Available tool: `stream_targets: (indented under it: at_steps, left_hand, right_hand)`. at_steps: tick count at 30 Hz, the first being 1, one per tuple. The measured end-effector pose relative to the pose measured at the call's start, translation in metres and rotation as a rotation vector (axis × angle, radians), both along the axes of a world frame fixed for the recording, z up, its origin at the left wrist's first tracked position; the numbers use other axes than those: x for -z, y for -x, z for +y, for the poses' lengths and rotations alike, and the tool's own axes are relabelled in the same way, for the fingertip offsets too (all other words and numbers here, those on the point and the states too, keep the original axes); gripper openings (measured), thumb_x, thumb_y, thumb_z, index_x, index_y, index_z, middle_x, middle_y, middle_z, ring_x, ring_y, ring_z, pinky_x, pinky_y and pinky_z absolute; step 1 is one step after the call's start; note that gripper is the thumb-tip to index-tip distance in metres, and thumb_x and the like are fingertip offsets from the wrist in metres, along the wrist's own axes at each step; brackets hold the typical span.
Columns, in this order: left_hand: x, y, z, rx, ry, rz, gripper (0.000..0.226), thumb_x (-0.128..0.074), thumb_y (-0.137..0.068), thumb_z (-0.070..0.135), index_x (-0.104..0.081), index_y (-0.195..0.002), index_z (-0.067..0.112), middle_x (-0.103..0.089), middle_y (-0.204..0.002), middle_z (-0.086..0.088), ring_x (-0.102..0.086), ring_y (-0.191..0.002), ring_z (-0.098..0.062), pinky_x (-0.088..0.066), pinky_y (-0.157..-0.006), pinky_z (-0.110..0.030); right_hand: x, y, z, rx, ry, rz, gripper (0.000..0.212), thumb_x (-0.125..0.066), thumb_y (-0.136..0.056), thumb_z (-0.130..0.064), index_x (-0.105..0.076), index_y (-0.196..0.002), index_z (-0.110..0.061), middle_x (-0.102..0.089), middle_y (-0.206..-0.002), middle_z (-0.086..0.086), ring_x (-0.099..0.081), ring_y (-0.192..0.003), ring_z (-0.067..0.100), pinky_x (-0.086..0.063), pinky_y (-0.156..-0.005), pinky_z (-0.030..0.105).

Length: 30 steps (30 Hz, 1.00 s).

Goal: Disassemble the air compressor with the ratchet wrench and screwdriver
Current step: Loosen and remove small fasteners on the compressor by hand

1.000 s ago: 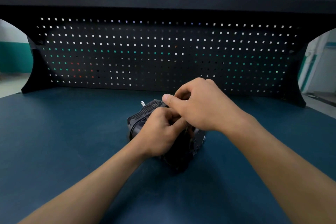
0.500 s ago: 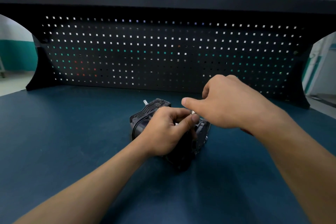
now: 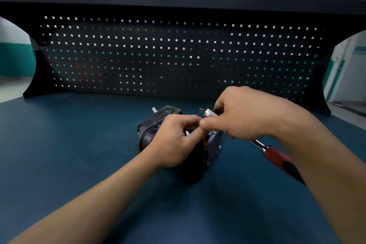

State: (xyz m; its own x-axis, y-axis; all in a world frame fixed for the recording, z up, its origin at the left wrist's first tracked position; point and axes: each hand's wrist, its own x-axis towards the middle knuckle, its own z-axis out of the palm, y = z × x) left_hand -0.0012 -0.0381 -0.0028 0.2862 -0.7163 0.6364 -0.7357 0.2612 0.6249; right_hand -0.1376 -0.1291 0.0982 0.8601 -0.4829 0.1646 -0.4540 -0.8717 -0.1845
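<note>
Seating the ratchet wrench (image 3: 277, 157) on a fastener looks like the step in hand; next it needs a firm turn. The left hand (image 3: 176, 140) grips the black, ribbed air compressor (image 3: 158, 122), lying just before the pegboard (image 3: 178, 55). The right hand (image 3: 243, 113) curls round the wrench's shaft.
</note>
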Motion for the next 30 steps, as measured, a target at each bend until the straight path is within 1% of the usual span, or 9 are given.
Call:
stream_targets:
  at_steps: [3,6,10,12,15,19,22,26,30]
  left_hand:
    - [-0.001,0.002,0.000,-0.006,-0.030,-0.027,0.023,-0.062,-0.097,0.034,-0.069,-0.076,0.028,-0.070,-0.066,0.009,-0.062,-0.061,-0.003,-0.047,-0.060,-0.021]
    - [-0.001,0.003,0.000,0.000,-0.010,-0.045,0.025,-0.061,-0.097,0.028,-0.064,-0.073,0.033,-0.067,-0.064,0.013,-0.059,-0.060,0.000,-0.044,-0.061,-0.017]
    - [0.001,0.004,-0.002,-0.008,0.000,0.032,0.021,-0.062,-0.095,0.033,-0.066,-0.075,0.030,-0.070,-0.064,0.005,-0.063,-0.060,-0.006,-0.047,-0.059,-0.024]
    - [0.002,0.003,-0.004,0.003,-0.021,0.104,0.020,-0.061,-0.092,0.037,-0.067,-0.078,0.024,-0.071,-0.064,0.000,-0.064,-0.061,-0.012,-0.049,-0.061,-0.033]
    - [0.001,0.001,-0.002,0.050,-0.048,0.159,0.028,-0.057,-0.094,0.039,-0.064,-0.079,0.016,-0.071,-0.066,-0.004,-0.064,-0.061,-0.014,-0.049,-0.061,-0.032]
    - [0.000,-0.001,0.000,0.103,-0.052,0.204,0.048,-0.050,-0.097,0.043,-0.065,-0.081,0.000,-0.072,-0.070,-0.007,-0.064,-0.063,-0.018,-0.050,-0.061,-0.036]
    - [-0.002,-0.002,0.001,0.133,-0.056,0.206,0.041,-0.050,-0.102,0.032,-0.067,-0.083,0.000,-0.071,-0.071,-0.011,-0.065,-0.063,-0.020,-0.051,-0.058,-0.036]
    - [-0.003,-0.004,0.002,0.111,-0.064,0.162,0.031,-0.051,-0.094,0.020,-0.068,-0.073,0.004,-0.072,-0.071,-0.009,-0.069,-0.065,-0.027,-0.057,-0.061,-0.041]
    - [-0.001,-0.005,0.001,0.030,-0.038,0.073,0.033,-0.049,-0.091,0.019,-0.068,-0.069,0.004,-0.073,-0.068,-0.004,-0.070,-0.065,-0.021,-0.057,-0.063,-0.040]
  right_hand:
    - [-0.007,0.006,-0.005,-0.071,-0.002,0.068,0.039,-0.072,-0.083,-0.055,-0.075,-0.091,-0.017,-0.075,-0.078,0.007,-0.056,-0.057,0.016,-0.048,-0.056,0.030]
    - [-0.008,0.009,-0.013,-0.134,-0.001,0.124,0.017,-0.076,-0.087,-0.025,-0.071,-0.103,-0.027,-0.073,-0.067,0.001,-0.069,-0.054,0.013,-0.061,-0.063,0.035]
    - [-0.002,0.004,-0.017,-0.148,-0.038,0.056,0.036,-0.069,-0.088,-0.003,-0.067,-0.108,-0.033,-0.071,-0.079,-0.002,-0.072,-0.059,0.015,-0.061,-0.062,0.034]
    - [0.003,-0.002,-0.016,-0.171,0.067,-0.023,0.039,-0.066,-0.086,-0.001,-0.070,-0.108,-0.033,-0.064,-0.078,-0.006,-0.067,-0.063,0.014,-0.056,-0.054,0.030]
    - [0.005,-0.006,-0.016,-0.264,0.033,-0.085,0.036,-0.064,-0.083,-0.001,-0.071,-0.097,-0.034,-0.057,-0.073,-0.010,-0.058,-0.065,0.014,-0.045,-0.049,0.029]
    - [0.007,-0.011,-0.012,-0.364,-0.090,-0.143,0.035,-0.063,-0.081,-0.008,-0.075,-0.102,-0.034,-0.071,-0.096,-0.014,-0.066,-0.088,0.003,-0.058,-0.075,0.027]
    - [0.011,-0.017,-0.003,-0.409,-0.130,-0.195,0.043,-0.060,-0.077,-0.006,-0.074,-0.109,-0.032,-0.064,-0.093,-0.027,-0.060,-0.084,-0.017,-0.049,-0.070,0.007]
    - [0.012,-0.022,0.003,-0.476,-0.194,-0.237,0.049,-0.057,-0.074,-0.006,-0.071,-0.113,-0.032,-0.069,-0.101,-0.019,-0.063,-0.097,-0.004,-0.052,-0.082,0.014]
    - [0.013,-0.024,0.002,-0.494,-0.236,-0.272,0.044,-0.059,-0.079,-0.008,-0.070,-0.115,-0.031,-0.071,-0.100,-0.019,-0.062,-0.098,-0.004,-0.048,-0.083,0.014]
